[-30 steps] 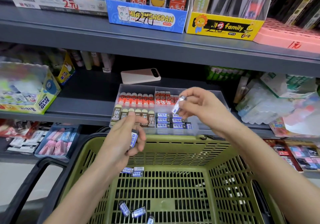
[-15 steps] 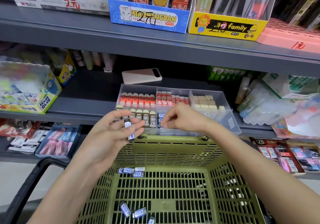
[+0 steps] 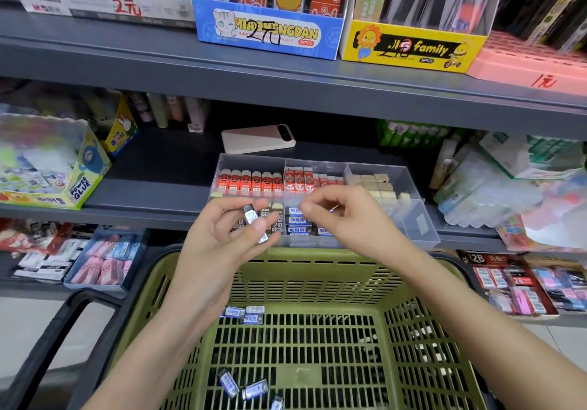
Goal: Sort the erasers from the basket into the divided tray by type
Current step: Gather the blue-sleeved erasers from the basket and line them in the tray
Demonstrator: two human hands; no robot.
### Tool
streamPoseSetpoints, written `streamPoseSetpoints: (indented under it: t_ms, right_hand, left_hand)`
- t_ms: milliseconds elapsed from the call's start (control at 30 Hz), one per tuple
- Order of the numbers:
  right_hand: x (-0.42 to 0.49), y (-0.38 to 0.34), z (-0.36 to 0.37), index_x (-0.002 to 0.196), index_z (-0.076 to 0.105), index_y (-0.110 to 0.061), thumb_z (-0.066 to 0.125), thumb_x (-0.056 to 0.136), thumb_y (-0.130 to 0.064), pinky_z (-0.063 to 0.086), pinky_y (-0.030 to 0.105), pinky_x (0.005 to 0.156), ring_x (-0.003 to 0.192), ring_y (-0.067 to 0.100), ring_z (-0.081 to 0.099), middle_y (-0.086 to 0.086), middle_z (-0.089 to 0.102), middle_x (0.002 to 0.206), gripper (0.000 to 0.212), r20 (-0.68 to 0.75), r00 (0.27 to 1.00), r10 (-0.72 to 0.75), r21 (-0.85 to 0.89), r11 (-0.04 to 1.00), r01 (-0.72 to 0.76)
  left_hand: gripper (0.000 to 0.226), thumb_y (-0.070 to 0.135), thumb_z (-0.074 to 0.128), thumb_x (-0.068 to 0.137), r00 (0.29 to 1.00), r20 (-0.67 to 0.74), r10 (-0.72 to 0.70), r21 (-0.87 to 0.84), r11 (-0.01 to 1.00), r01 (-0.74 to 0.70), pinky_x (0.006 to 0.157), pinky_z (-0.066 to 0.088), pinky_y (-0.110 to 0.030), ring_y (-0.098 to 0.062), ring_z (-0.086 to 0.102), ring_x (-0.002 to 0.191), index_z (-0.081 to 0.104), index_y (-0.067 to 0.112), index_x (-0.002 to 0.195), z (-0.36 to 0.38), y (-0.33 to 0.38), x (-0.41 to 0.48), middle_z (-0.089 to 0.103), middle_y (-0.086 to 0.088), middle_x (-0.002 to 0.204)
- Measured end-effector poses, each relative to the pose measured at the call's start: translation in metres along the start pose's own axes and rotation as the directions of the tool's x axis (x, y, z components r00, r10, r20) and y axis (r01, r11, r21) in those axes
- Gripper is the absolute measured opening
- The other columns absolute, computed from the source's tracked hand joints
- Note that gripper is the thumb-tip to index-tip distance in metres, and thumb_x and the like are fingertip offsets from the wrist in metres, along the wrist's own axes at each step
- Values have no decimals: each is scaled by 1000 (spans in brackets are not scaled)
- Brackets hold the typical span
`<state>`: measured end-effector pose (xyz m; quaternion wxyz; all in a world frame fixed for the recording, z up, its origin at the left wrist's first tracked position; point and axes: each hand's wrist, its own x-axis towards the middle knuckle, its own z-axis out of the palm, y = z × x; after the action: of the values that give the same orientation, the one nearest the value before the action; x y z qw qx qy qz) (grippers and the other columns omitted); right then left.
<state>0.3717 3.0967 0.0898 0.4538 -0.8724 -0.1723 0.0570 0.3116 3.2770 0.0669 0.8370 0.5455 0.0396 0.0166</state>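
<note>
My left hand [image 3: 219, 241] pinches a blue-and-white eraser [image 3: 255, 223] between thumb and fingers, just in front of the clear divided tray [image 3: 416, 219] on the shelf. My right hand [image 3: 344, 216] hovers over the tray's blue-eraser section [image 3: 298, 223] with its fingers loosely curled; I see nothing held in it. The tray also holds orange-red erasers [image 3: 251, 182], red-and-white ones [image 3: 303, 181], beige ones [image 3: 379, 187] and brown 2B ones [image 3: 277, 223]. Below me is the green basket [image 3: 317, 277], with several blue erasers at its far wall [image 3: 244, 312] and near edge [image 3: 251, 389].
A pale phone [image 3: 259, 139] lies on the shelf behind the tray. A Power Glue box [image 3: 50, 171] stands at left, packaged goods [image 3: 495, 187] at right. The upper shelf [image 3: 286, 82] overhangs. A black basket handle [image 3: 63, 330] sits at lower left. Lower shelves hold more eraser boxes [image 3: 101, 260].
My right hand brought its blue eraser down into the tray and now hovers without it. My left hand rose from the basket toward the tray, still holding its eraser.
</note>
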Motion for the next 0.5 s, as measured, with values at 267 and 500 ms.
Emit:
streamPoseSetpoints:
  t_ms: [267, 500]
  right_hand:
    - [-24, -20, 26, 90, 69, -9, 70, 82, -11, 51, 17, 62, 68, 3, 60, -2, 67, 78, 9, 36, 989, 141, 436, 889, -142]
    - [-6, 6, -9, 85, 72, -19, 72, 80, -10, 47, 14, 63, 65, 2, 58, -12, 65, 69, 11, -125, 979, 160, 237, 963, -127]
  left_hand:
    - [27, 10, 62, 80, 991, 40, 126, -66, 990, -123, 92, 50, -23, -16, 60, 118, 55, 11, 106, 19, -11, 2, 66, -1, 122]
    - [22, 27, 56, 91, 951, 129, 280, 521, 797, -305, 104, 41, -24, 0, 48, 126, 58, 20, 112, 7, -9, 9, 58, 20, 130]
